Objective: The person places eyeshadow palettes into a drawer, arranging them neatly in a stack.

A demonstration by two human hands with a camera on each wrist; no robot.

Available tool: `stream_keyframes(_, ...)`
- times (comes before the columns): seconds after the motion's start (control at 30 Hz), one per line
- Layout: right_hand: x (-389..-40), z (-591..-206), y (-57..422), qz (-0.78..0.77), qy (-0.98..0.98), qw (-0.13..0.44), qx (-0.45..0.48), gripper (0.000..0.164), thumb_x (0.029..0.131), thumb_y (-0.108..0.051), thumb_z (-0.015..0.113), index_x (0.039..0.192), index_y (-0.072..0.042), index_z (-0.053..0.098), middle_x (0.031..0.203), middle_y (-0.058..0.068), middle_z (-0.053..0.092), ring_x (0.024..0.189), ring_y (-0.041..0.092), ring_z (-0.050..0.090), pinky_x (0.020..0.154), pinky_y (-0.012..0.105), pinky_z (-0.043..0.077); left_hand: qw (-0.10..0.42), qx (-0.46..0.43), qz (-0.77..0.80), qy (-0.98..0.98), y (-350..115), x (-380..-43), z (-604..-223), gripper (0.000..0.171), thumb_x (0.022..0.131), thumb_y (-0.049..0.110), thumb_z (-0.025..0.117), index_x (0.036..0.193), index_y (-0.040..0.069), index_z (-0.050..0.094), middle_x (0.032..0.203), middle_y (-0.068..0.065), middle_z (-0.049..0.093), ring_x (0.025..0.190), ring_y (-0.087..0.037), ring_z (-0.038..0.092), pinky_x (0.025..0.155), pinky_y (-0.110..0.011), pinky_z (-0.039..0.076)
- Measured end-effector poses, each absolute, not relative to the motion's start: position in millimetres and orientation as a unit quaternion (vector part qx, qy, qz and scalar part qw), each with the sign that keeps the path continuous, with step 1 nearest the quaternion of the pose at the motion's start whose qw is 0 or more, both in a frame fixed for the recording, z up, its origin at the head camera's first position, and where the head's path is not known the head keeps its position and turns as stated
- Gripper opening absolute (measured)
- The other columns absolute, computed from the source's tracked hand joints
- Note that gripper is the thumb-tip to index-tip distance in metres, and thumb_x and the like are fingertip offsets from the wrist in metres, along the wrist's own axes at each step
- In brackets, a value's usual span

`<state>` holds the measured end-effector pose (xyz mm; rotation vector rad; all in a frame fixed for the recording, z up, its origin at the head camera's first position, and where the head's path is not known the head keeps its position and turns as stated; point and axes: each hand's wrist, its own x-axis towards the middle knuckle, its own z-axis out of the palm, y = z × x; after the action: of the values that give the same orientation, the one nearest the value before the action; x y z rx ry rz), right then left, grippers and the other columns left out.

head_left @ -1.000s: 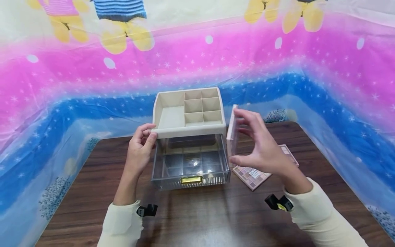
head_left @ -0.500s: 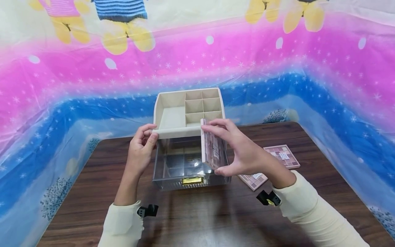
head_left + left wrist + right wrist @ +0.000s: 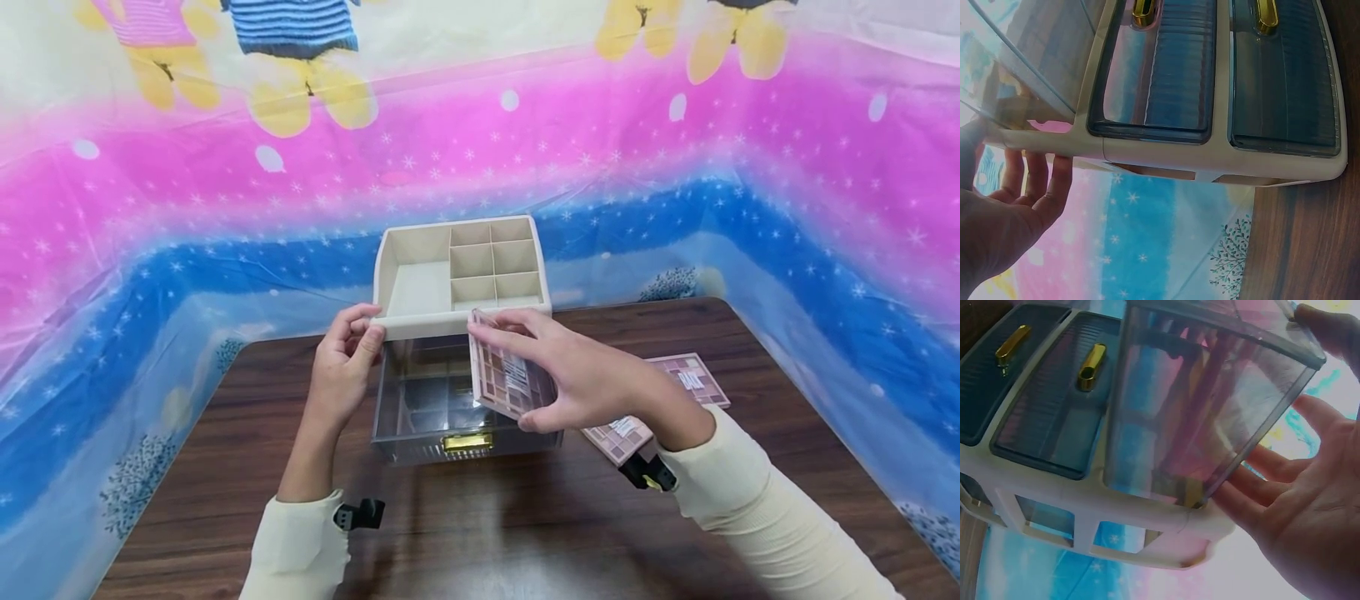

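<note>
A cream cosmetics organizer stands on the table with its clear top drawer pulled out. My left hand grips the organizer's left front corner, thumb in front; in the left wrist view the fingers wrap its side edge. Tilted over the drawer's right part is an eyeshadow palette, held by my right hand between thumb and fingers. From the right wrist, the right hand is beside the drawer's side wall; the palette is hard to make out there.
Two more palettes lie right of the organizer, one partly under my right wrist, the other behind it. Lower drawers with gold handles are closed. A patterned cloth hangs behind the table.
My right hand has carried the palette leftward from beside the organizer to above the open drawer, lowering it and turning its face toward the view. My left hand keeps its place.
</note>
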<state>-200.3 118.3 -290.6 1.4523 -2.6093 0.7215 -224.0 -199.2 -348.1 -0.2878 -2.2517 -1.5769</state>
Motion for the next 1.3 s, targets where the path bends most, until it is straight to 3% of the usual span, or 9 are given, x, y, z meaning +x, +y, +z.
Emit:
stream_keyframes(0.23, -192.1, -289.3, 139.5, 0.219, -0.857, 0.084, 0.458, 0.071, 0.086, -0.021, 0.076, 0.151, -0.02, 0.05, 0.159, 0.011, 0.04, 0.145, 0.033, 0.038, 0.112, 0.057, 0.041, 0.189, -0.105, -0.554, -0.804, -200.5, -225.1, -350.3, 0.036, 0.106, 0.025, 0.055, 0.139, 0.012, 0.054, 0.107, 0.006, 0.059, 0.087, -0.011, 0.058, 0.078, -0.025, 0.055)
stream_keyframes(0.53, -194.8, -312.5, 184.5, 0.289, -0.893, 0.121, 0.322, 0.05, 0.093, -0.016, 0.073, 0.141, -0.013, 0.059, 0.143, 0.008, 0.058, 0.133, 0.03, 0.055, 0.106, 0.056, 0.046, 0.197, -0.105, -0.562, -0.797, -201.0, -223.8, -349.1, 0.034, 0.106, 0.022, 0.055, 0.138, 0.01, 0.055, 0.104, 0.01, 0.06, 0.085, -0.009, 0.058, 0.076, -0.023, 0.054)
stream_keyframes(0.83, -208.7, -357.4, 201.0, 0.248, -0.95, 0.047, 0.182, 0.057, 0.094, -0.024, 0.07, 0.145, -0.003, 0.053, 0.144, 0.028, 0.051, 0.13, 0.048, 0.051, 0.104, 0.065, 0.043, 0.193, -0.104, -0.56, -0.799, -199.9, -221.5, -346.3, 0.034, 0.106, 0.022, 0.055, 0.139, 0.012, 0.056, 0.106, 0.007, 0.059, 0.086, -0.009, 0.058, 0.076, -0.019, 0.052)
stream_keyframes(1.03, -227.0, -394.7, 197.7, 0.211, -0.97, -0.033, 0.114, 0.08, 0.088, -0.031, 0.075, 0.152, 0.001, 0.04, 0.147, 0.038, 0.041, 0.132, 0.058, 0.043, 0.101, 0.068, 0.043, 0.191, -0.101, -0.559, -0.801, -200.0, -222.0, -346.8, 0.034, 0.106, 0.022, 0.055, 0.139, 0.012, 0.055, 0.106, 0.006, 0.059, 0.086, -0.008, 0.058, 0.076, -0.019, 0.052)
stream_keyframes(1.3, -239.9, -429.8, 191.6, 0.173, -0.977, -0.111, 0.053, 0.102, 0.077, -0.036, 0.085, 0.157, -0.003, 0.031, 0.15, 0.041, 0.031, 0.138, 0.062, 0.028, 0.102, 0.07, 0.041, 0.184, -0.101, -0.559, -0.803, -198.7, -221.8, -347.2, 0.035, 0.106, 0.023, 0.055, 0.14, 0.013, 0.055, 0.113, -0.008, 0.06, 0.088, -0.01, 0.058, 0.079, -0.023, 0.054)
